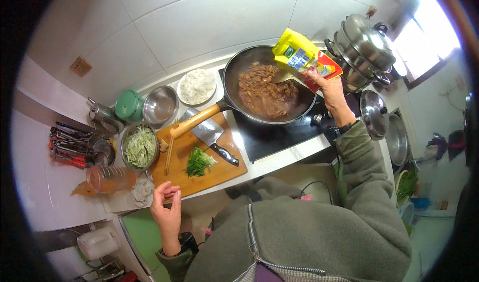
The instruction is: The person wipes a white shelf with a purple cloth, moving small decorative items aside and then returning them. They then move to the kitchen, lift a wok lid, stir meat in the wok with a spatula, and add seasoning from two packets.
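My right hand [332, 95] is closed round a yellow and red seasoning pouch [299, 52], tilted over the right side of a dark wok [231, 75]. Brown cooked meat slices [264, 90] lie in the wok, and part of a metal spatula or ladle [283, 76] shows beside them below the pouch. My left hand [167, 212] hovers by the front edge of the wooden cutting board [219, 179], fingers loosely bent and nothing in them. Chopped green onion [199, 161], a cleaver [207, 132] and chopsticks [169, 154] rest on the board, under the wok's wooden handle [199, 119].
A bowl of shredded pale green vegetable [140, 147], an empty metal bowl [160, 105] and a bowl of white rice [196, 86] stand left of the wok. At the right are a steel steamer pot [366, 45] and a pot lid [374, 113]. Utensils [80, 147] crowd the far left.
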`<state>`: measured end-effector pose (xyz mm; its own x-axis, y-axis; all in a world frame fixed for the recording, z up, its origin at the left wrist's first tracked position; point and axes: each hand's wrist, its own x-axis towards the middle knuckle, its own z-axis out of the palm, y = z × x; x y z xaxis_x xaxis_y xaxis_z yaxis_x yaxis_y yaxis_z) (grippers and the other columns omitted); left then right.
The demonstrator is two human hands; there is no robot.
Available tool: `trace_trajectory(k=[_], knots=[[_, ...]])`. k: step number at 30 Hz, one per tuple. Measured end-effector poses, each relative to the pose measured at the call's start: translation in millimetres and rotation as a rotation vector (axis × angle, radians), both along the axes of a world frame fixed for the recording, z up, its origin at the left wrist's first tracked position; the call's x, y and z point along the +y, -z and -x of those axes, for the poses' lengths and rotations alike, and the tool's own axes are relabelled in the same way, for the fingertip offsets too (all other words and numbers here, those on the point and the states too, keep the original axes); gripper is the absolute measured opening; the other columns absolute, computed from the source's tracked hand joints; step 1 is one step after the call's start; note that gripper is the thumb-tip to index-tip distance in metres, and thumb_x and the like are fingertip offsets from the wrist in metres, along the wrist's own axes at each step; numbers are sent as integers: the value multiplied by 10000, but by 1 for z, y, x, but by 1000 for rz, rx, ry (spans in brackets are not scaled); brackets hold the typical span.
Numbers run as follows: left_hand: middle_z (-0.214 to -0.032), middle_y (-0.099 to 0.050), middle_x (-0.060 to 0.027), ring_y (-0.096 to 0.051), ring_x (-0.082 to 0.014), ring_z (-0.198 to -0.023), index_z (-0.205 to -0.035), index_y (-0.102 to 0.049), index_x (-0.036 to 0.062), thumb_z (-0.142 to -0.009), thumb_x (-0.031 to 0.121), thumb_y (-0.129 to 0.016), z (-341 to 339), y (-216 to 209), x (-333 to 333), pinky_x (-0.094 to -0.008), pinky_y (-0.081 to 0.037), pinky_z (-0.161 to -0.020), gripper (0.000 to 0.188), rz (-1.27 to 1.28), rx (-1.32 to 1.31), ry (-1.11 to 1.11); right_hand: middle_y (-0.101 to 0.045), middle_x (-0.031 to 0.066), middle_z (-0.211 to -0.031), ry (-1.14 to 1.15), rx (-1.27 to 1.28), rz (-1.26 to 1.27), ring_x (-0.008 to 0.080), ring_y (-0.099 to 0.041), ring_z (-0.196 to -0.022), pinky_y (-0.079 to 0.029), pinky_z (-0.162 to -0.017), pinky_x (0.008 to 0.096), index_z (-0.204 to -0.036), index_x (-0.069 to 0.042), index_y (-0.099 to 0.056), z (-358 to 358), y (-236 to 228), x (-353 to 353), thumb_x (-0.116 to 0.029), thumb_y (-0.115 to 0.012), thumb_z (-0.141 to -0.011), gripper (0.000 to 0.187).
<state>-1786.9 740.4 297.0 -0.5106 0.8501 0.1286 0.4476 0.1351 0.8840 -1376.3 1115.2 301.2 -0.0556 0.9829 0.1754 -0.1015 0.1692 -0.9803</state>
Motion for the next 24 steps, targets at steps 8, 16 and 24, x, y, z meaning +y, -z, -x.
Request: trace_trajectory(k=[8,16,24], knots=[[-1014,-751,-95,-687,-139,-896,-1224,-631,-11,-954,42,-723,-10,-2,1,-298,-553,-839,291,24,24,-38,-756,39,-1124,-38,-34,-10,130,-712,-1009,-560,-904,305,-1255,-15,-685,-4,-2,11,-100,-839,-891,405],[-1015,-748,-94,-680,-134,-896,-1230,-631,-15,-949,27,-726,-18,-3,-5,-294,-549,-839,300,16,15,-60,-753,82,-1157,-23,101,15,157,-729,-999,-587,-888,309,-1271,10,-670,-3,3,24,-61,-841,-880,433],[-1021,-745,-99,-678,-141,-901,-1240,-625,-16,-945,15,-724,-19,0,-4,-299,-551,-840,313,18,22,-66,-740,88,-1190,-6,113,37,191,-728,-1069,-591,-935,342,-1307,2,-633,-35,7,14,-50,-820,-894,457]])
